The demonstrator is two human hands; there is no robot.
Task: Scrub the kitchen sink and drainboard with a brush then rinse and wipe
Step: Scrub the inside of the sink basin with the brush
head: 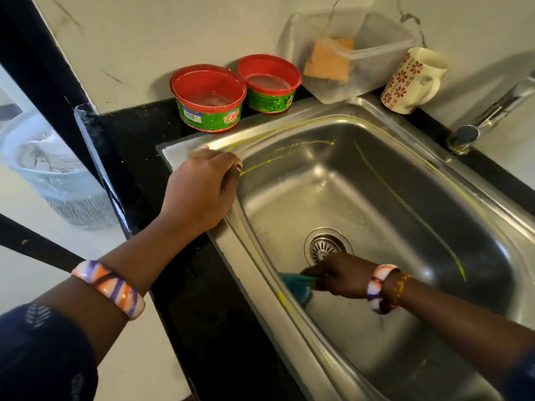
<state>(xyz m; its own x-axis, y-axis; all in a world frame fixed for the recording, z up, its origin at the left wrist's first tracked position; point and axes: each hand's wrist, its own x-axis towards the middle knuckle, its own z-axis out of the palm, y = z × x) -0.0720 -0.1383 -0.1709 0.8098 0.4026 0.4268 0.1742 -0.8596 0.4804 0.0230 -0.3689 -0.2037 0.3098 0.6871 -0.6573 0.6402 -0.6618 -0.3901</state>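
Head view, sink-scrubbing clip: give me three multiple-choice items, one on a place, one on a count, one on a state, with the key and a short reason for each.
1. Where does the left hand rest?
A. on the sink's left rim
B. on the tap
C. inside the mug

2. How many red-rimmed tubs stand behind the sink?
A. one
B. two
C. four

3. What is the right hand doing?
A. hanging idle above the basin
B. holding a teal scrubbing tool low in the basin, near the drain
C. turning the tap

Key: 1 A, the fingers lie over the rim's far left corner. 2 B, two tubs sit side by side against the wall. 3 B, the fingers are curled round the teal tool at the basin's near wall.
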